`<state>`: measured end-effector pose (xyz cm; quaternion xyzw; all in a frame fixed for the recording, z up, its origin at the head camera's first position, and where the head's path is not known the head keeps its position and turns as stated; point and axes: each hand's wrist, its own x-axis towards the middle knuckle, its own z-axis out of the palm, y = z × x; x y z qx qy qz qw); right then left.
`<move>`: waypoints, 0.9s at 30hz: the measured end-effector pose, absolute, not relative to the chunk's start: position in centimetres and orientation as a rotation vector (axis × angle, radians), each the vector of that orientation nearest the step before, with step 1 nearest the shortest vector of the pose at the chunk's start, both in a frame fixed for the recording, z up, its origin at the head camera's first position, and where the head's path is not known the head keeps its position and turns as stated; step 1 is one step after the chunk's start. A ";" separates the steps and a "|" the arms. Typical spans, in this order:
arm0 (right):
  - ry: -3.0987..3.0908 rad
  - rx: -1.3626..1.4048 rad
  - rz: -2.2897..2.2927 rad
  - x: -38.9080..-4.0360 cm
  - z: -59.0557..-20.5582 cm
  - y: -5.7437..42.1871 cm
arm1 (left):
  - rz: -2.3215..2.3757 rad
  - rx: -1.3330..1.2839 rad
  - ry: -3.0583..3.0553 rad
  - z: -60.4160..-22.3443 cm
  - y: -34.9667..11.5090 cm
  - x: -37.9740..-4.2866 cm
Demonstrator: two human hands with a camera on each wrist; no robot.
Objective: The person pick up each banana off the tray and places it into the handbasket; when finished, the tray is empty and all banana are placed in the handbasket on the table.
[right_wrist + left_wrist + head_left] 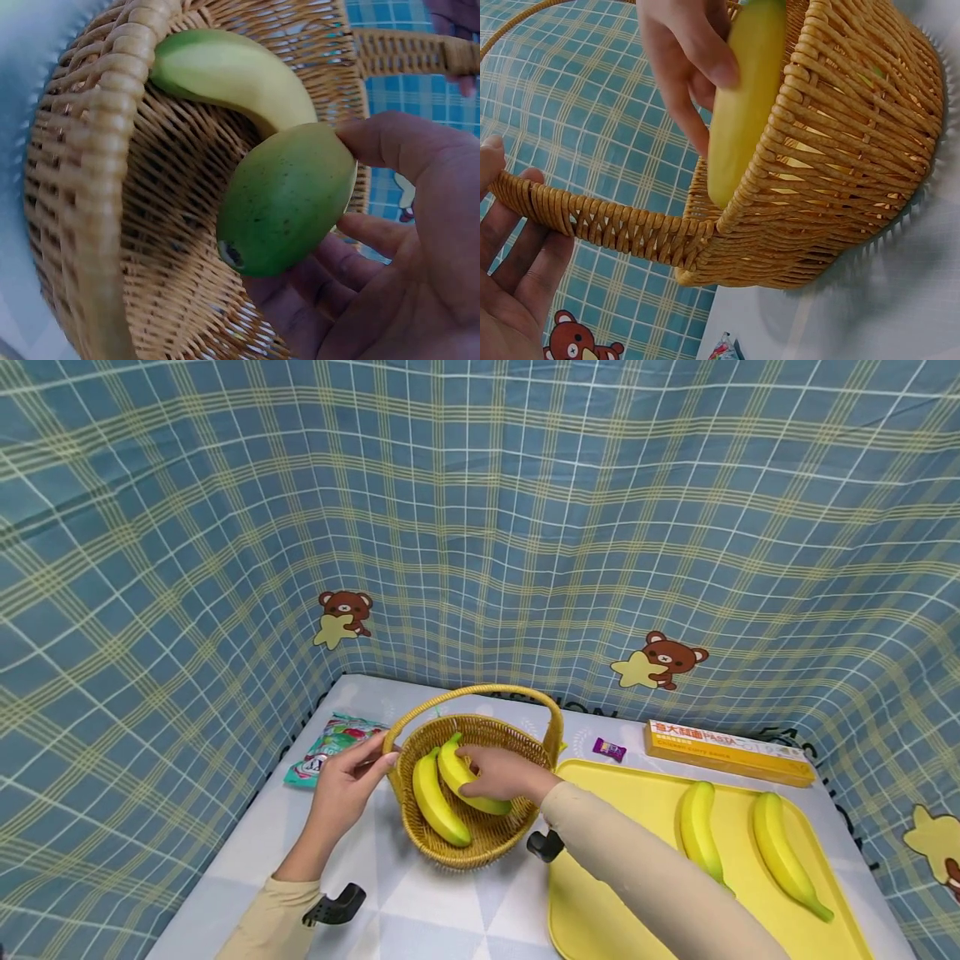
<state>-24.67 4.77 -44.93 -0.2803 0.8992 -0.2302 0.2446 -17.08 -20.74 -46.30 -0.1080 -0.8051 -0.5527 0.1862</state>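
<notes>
A brown wicker basket (457, 860) with a tall arched handle (622, 225) stands on the table. My left hand (341, 793) holds the handle low on its left side, thumb on one face and fingers on the other. Inside the basket, my right hand (502, 774) grips a yellow banana (289, 199) with a greenish end, fingers on one side and thumb on the other. A second banana (438, 802) lies along the basket's left inner side, beside the held one. Part of the held banana is covered by the fingers.
A yellow tray (600, 893) on the right bears two bananas (700, 831). Behind it lie a pasta box (727, 756) and a small purple packet (609, 749). A green snack bag (330, 747) is left of the basket. Plaid curtains (480, 527) enclose the table.
</notes>
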 end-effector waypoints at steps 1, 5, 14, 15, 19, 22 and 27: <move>2.456 -0.765 -0.627 -24.7 -45.2 4.6 | -1.557 -0.298 -2.272 -46.3 -20.6 -17.1; 2.461 -0.752 -0.599 -24.7 -46.3 4.0 | -1.547 -0.289 -2.282 -45.5 -20.1 -16.7; 2.506 -0.729 -0.531 -24.3 -47.0 3.0 | -1.519 -0.314 -2.277 -43.7 -19.5 -15.7; 2.510 -0.721 -0.535 -24.3 -47.1 3.0 | -1.519 -0.309 -2.280 -44.0 -19.7 -15.9; 2.522 -0.684 -0.539 -24.1 -47.5 2.8 | -1.518 -0.288 -2.277 -45.6 -20.3 -16.7; 2.529 -0.665 -0.530 -24.0 -47.8 2.7 | -1.521 -0.303 -2.267 -46.4 -20.6 -17.1; 2.536 -0.632 -0.529 -23.9 -47.9 2.6 | -1.550 -0.329 -2.252 -46.6 -20.7 -17.3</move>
